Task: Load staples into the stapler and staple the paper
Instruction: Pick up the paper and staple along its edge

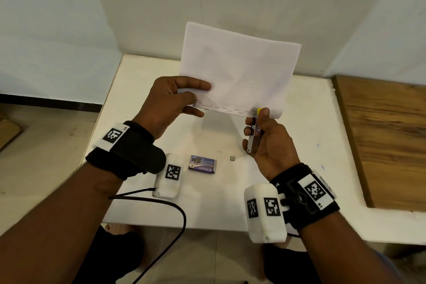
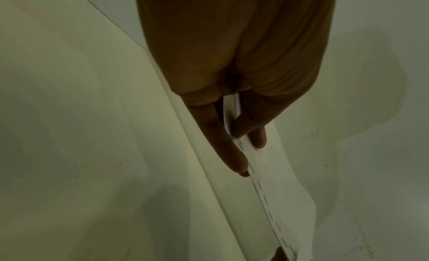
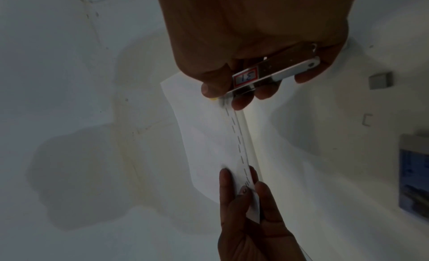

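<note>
Stapling is the step in hand, and it looks nearly done: the folded white sheet of paper [image 1: 237, 71], held up above the white surface [image 1: 143, 71], already carries a row of staples [image 1: 227, 108] along its lower folded edge, running from about 9 o'clock toward 3 o'clock. The left hand [image 1: 171, 101] pinches the paper's 9 o'clock end, thumb on the near face and fingers behind. The right hand [image 1: 267, 143] is curled round the small silver metal stapler with a yellow tip and a red-bordered label [image 1: 254, 132], whose nose sits over the edge at the row's 3 o'clock end. Whether it is pressed fully closed cannot be told.

Judging from this, the next move calls for a firm squeeze, or a release and a slide onward to the short unstapled stretch.

At 6 o'clock on the surface lie a blue staple box [image 1: 202, 164], a small grey staple block [image 1: 232, 158] and one loose staple [image 1: 219, 151].
</note>
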